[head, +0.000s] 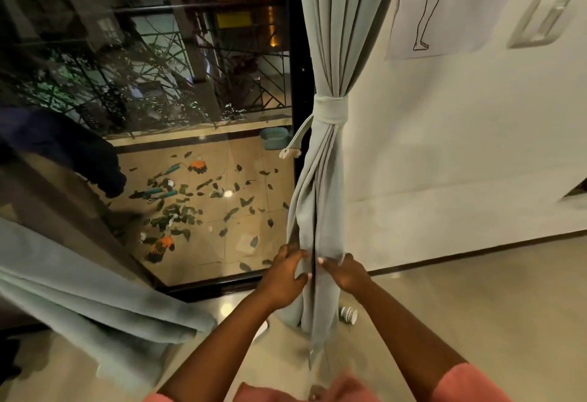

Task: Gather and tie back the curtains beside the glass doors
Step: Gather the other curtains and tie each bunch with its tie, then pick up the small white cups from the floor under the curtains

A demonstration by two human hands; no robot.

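Both hands, left (pixel 281 269) and right (pixel 344 271), pinch folds of one pale green fabric curtain (pixel 320 211) beside the glass door (pixel 190 84). We count one matching tieback (pixel 330 109) and a second curtain (pixel 79 290) loose at left.

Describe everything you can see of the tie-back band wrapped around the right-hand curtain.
The tie-back band is a flat strip of pale grey-green cloth, matching the curtain it binds. It wraps around the gathered folds more than once and is knotted at the front, cinching the curtain into a narrow waist. One loose tail hangs down to the left, ending in a whitish frayed tip. Only the curtain touches it; the left hand and right hand grip the folds well below.
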